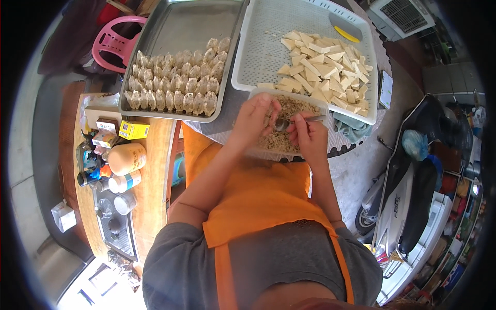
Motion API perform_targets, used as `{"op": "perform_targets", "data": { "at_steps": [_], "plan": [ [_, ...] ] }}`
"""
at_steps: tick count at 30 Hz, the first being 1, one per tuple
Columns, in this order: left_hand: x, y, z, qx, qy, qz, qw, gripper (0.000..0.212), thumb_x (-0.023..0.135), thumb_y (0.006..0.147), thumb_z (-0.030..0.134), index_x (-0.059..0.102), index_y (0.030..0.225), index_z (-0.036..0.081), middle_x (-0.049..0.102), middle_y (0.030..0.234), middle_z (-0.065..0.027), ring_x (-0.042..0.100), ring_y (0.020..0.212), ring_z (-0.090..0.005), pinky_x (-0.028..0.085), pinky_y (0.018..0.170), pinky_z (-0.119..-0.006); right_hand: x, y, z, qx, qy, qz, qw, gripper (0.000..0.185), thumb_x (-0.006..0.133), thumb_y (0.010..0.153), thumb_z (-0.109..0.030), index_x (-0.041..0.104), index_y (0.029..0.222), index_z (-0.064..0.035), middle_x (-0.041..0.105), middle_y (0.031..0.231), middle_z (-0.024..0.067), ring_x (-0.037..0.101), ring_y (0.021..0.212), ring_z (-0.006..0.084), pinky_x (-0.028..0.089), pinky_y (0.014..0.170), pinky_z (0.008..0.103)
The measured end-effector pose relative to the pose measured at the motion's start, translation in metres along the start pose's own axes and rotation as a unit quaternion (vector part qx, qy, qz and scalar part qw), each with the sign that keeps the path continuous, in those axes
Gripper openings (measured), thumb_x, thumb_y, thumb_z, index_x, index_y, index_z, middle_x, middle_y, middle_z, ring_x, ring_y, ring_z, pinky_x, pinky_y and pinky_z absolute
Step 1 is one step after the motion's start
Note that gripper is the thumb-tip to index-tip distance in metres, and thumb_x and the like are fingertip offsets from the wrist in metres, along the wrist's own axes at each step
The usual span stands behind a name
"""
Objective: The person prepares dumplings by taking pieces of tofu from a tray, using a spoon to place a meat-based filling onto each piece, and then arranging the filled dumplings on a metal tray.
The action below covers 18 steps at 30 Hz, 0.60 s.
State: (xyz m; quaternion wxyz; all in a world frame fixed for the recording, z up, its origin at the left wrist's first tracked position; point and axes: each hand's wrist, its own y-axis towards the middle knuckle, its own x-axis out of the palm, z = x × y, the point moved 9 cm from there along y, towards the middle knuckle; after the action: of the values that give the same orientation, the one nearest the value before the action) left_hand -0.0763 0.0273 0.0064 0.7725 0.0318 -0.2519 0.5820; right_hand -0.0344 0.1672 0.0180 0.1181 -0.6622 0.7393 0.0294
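Note:
My right hand [312,139] grips a metal spoon [316,118], its bowl end down at the filling. Crumbly ground filling [286,142] fills a shallow pale container [324,106] in front of me. My left hand [254,118] is raised over the container's left side with its fingers curled; whether something sits in it is hidden. Just beyond, a white perforated plastic basket [259,46] carries a heap of cut tofu-like triangles [325,66]. Left of it, a metal tray [182,27] bears rows of filled pieces [178,83] standing on edge.
A yellow-handled tool [346,34] lies in the basket's far corner. A phone [386,90] and a grey-green cloth [352,126] are at the right. Bottles and jars [127,159] stand on the wooden table [155,155] at left. A pink chair [116,44] and a parked scooter [403,201] flank the area.

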Motion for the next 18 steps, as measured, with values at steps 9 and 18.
{"op": "perform_targets", "data": {
  "at_steps": [9, 18],
  "plan": [
    [-0.002, -0.003, 0.005, 0.033, 0.089, -0.006, 0.995, 0.031, 0.042, 0.095, 0.029, 0.057, 0.085, 0.004, 0.044, 0.055, 0.0003, 0.044, 0.049, -0.0073, 0.035, 0.043, -0.023, -0.029, -0.005, -0.013, 0.001, 0.241, 0.069, 0.968, 0.021, 0.048, 0.093, -0.018, 0.057, 0.088, 0.0006, 0.060, 0.065, 0.0091, 0.052, 0.047, 0.0110, 0.042, 0.042, 0.0222],
    [0.032, -0.016, 0.028, 0.268, 0.362, -0.050, 0.892, 0.016, 0.047, 0.089, 0.011, 0.060, 0.090, 0.001, 0.059, 0.073, -0.0082, 0.055, 0.065, -0.0181, 0.044, 0.062, -0.028, -0.024, -0.019, -0.065, -0.214, 0.008, -0.003, 0.977, 0.015, 0.051, 0.090, -0.009, 0.060, 0.086, 0.0013, 0.060, 0.070, 0.0063, 0.054, 0.056, 0.0105, 0.042, 0.050, 0.0216]
  ]
}}
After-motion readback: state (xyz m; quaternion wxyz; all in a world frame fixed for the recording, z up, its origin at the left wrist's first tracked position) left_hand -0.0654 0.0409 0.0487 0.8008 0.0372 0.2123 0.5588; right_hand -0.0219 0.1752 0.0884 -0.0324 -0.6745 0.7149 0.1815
